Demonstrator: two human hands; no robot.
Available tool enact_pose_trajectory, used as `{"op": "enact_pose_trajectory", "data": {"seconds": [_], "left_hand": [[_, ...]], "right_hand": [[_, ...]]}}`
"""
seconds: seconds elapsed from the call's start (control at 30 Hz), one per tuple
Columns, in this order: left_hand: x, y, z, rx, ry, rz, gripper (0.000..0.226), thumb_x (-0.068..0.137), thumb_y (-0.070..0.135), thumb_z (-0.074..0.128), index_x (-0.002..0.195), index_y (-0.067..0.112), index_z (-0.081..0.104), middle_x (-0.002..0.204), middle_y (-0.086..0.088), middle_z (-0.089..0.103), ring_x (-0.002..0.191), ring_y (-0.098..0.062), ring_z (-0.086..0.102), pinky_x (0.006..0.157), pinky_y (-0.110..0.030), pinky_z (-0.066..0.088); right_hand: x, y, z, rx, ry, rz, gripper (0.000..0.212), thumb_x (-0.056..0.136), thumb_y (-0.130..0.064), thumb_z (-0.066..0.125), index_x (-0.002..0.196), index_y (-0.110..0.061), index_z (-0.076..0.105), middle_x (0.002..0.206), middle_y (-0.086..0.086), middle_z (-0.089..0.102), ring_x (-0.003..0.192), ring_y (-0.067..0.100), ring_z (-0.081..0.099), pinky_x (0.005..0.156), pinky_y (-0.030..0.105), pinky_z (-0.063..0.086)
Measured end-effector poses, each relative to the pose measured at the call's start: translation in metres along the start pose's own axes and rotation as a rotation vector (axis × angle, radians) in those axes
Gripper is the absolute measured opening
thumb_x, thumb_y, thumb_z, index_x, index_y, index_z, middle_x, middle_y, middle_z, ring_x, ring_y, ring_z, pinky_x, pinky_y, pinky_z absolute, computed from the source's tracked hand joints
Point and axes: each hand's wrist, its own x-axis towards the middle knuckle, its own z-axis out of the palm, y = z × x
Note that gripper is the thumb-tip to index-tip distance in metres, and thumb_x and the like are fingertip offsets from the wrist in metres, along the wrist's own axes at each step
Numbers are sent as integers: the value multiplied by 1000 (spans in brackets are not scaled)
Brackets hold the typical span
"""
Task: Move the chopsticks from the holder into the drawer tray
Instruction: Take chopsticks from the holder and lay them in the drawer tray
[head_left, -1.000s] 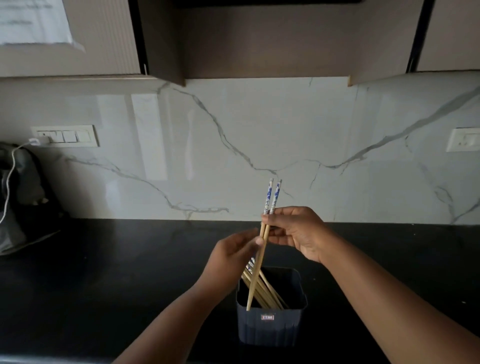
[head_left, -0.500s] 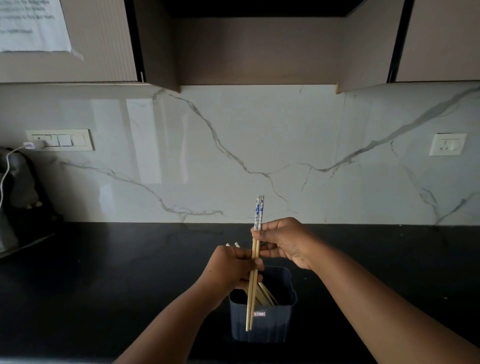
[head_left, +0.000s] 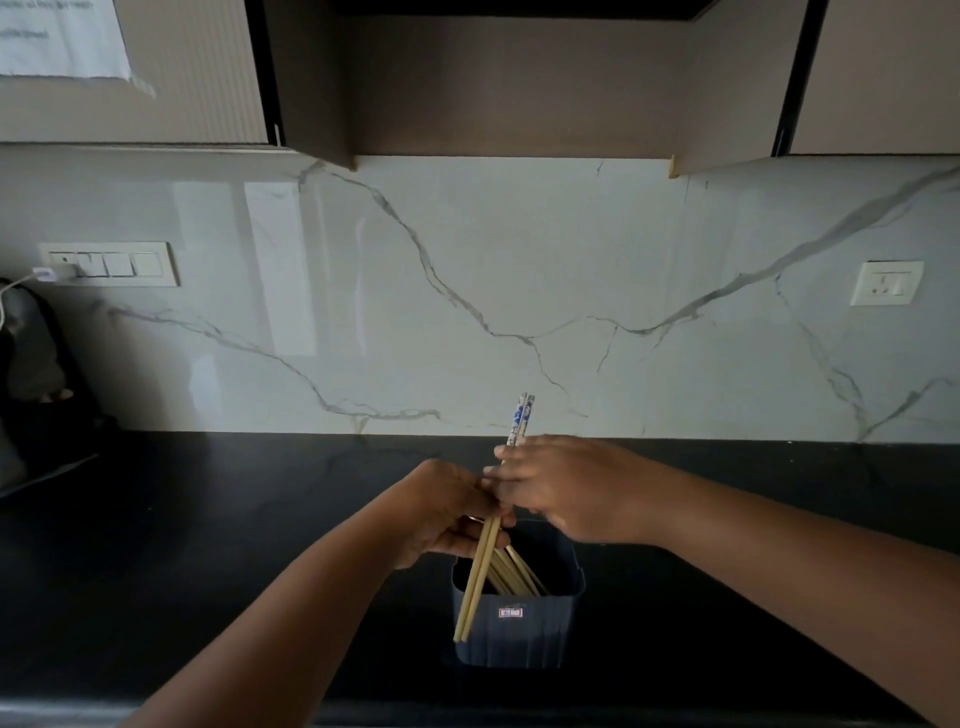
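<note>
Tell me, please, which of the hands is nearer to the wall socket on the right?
The right hand. It is left of and below the wall socket, and the left hand lies farther left still, beside the holder.

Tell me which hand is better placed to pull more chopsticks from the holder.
Right hand: it sits directly above the holder. The left hand already grips the lifted pair.

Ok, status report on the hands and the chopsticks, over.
Left hand and right hand both shut on lifted chopstick pair. More chopsticks left in holder. Drawer tray not in view.
</note>
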Motion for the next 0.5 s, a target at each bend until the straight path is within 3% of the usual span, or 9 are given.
{"op": "enact_pose_trajectory", "data": {"seconds": [0.07, 0.17, 0.27, 0.37, 0.5], "left_hand": [[0, 0, -2, -15, -49, -33, 10, 86, 6, 68, 93, 1, 72, 89, -15, 75, 78, -22, 73, 67, -31, 58], [-1, 1, -2, -62, -93, -68, 11, 83, 7, 71, 91, 1, 75, 92, -15, 75, 80, -22, 73, 67, -29, 59], [-4, 5, -5, -117, -127, -91, 17, 80, 6, 74, 95, -3, 74, 91, -16, 74, 77, -20, 72, 62, -25, 58], [-10, 11, -9, -128, -176, -111, 25, 80, 6, 73, 102, -7, 71, 86, -16, 74, 71, -18, 72, 57, -21, 57], [-16, 20, -9, -184, -245, -132, 22, 74, 4, 74, 93, -8, 72, 81, -19, 72, 65, -17, 72, 55, -21, 58]], "right_hand": [[-4, 0, 0, -17, 84, -68, 39, 96, -13, 53, 135, -12, 55, 140, 7, 56, 133, 26, 47, 112, 38, 36], [-12, -3, 5, 14, 317, -108, 26, 85, -11, 70, 111, -6, 72, 111, 9, 73, 103, 24, 70, 83, 36, 60], [-15, -7, 14, 39, 416, -107, 30, 79, -10, 77, 108, -5, 73, 108, 7, 74, 96, 19, 72, 74, 32, 61], [-14, -6, 18, 43, 470, -102, 31, 80, -10, 77, 110, -5, 72, 110, 8, 73, 99, 18, 71, 79, 31, 60], [-16, -5, 21, -18, 520, -135, 24, 86, -8, 70, 110, -4, 72, 113, 10, 72, 103, 20, 70, 84, 30, 59]]}}
